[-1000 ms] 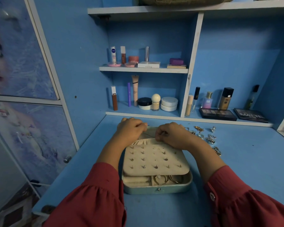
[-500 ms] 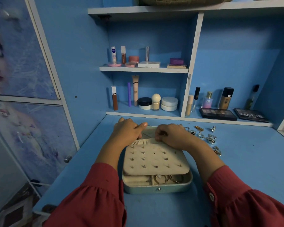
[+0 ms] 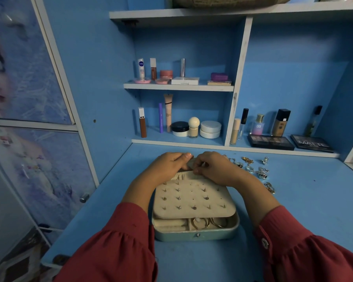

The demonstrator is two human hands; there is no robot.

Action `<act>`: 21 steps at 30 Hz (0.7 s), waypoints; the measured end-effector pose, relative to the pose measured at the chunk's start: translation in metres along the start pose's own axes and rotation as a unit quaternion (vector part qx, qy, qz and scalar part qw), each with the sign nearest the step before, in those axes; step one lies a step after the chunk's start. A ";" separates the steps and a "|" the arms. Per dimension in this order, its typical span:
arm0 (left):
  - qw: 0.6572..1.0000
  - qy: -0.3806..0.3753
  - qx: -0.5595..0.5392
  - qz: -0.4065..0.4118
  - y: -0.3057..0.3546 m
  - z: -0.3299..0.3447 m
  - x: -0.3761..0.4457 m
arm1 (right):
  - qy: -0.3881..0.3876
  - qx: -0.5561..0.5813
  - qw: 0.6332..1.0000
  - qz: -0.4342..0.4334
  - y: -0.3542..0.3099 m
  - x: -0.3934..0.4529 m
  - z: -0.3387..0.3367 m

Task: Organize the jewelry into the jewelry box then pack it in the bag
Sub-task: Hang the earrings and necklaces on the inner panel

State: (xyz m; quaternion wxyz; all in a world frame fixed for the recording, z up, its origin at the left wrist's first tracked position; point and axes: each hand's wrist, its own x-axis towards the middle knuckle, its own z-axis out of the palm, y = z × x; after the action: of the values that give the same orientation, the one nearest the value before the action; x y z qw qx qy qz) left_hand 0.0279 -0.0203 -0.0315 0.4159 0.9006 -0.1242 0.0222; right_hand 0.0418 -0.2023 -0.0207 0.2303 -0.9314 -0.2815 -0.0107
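A teal jewelry box [image 3: 196,234] lies open on the blue desk. A cream stud panel [image 3: 192,200] with several earrings covers most of it. Gold hoops [image 3: 208,222] show in the front compartment. At the far end is a gathered cream pocket [image 3: 181,176]. My left hand [image 3: 169,165] curls over the pocket's edge, thumb stretched to the right. My right hand [image 3: 214,167] pinches at the pocket's rim; anything between its fingertips is hidden. Loose rings and charms [image 3: 253,167] lie on the desk to the right of the box.
Cosmetics fill the shelves behind: bottles, tubes and jars [image 3: 194,127], two dark palettes [image 3: 270,141] at the right. A brown bag [image 3: 228,1] sits on the top shelf. A cabinet door with a knob [image 3: 84,198] stands at the left.
My hands have drawn closer together over the pocket. The left thumb now reaches across to the right hand's fingers. The box and loose jewelry have not moved.
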 end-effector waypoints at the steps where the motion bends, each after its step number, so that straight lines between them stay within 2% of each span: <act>1: 1.000 0.006 -0.004 -0.002 0.000 -0.001 0.000 | -0.002 -0.001 1.000 0.000 0.000 0.000 0.000; 10: 1.000 0.018 -0.008 -0.001 0.004 -0.003 -0.001 | -0.013 0.018 1.000 0.016 0.001 0.001 0.000; 15: 0.997 0.080 0.012 -0.014 -0.002 -0.009 0.000 | -0.027 0.032 0.999 0.030 0.002 0.001 0.002; 21: 0.997 0.051 0.042 -0.026 -0.004 -0.006 0.000 | -0.035 0.048 0.997 0.053 -0.004 0.004 0.002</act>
State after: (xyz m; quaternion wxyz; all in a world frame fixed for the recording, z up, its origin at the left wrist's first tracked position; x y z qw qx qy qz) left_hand 0.0291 -0.0135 -0.0305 0.3837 0.9180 -0.0785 0.0631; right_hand 0.0428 -0.1964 -0.0205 0.2655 -0.9326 -0.2397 0.0475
